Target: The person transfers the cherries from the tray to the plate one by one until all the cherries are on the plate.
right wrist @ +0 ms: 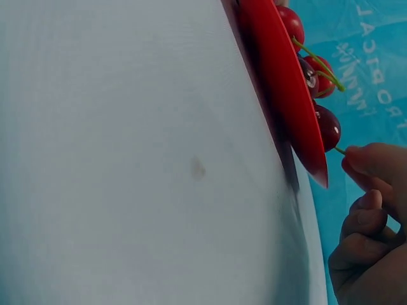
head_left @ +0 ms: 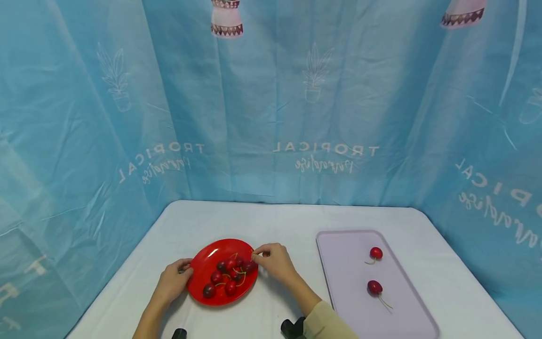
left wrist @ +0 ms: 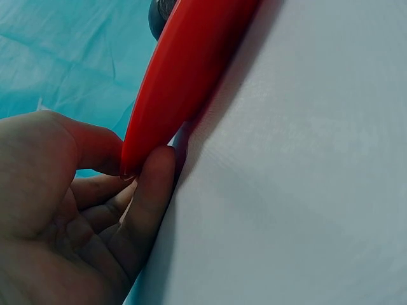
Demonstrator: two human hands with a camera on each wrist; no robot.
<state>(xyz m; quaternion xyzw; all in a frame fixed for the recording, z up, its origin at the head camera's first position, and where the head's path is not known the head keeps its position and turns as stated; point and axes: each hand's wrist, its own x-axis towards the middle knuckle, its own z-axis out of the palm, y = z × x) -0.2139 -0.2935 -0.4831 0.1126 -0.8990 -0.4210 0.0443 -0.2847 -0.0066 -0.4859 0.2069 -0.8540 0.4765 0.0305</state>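
Note:
A red plate (head_left: 202,264) stands on the white table with several cherries (head_left: 230,287) heaped in it, some with green stems. My left hand (head_left: 171,282) pinches the plate's left rim between thumb and fingers, as the left wrist view shows close up. At the opposite rim, my right hand (head_left: 277,263) pinches the thin stem (right wrist: 340,150) of a dark red cherry (right wrist: 328,128) between thumb and forefinger. That cherry overlaps the plate's edge in the right wrist view. The other fingers of this hand are curled in.
To the right lies a pale lilac tray (head_left: 347,273) bearing two stemmed cherries, one farther back (head_left: 376,253) and one nearer (head_left: 374,287). Blue printed curtain (head_left: 254,117) encloses the table behind and at both sides. Black objects (head_left: 292,328) show at the front edge.

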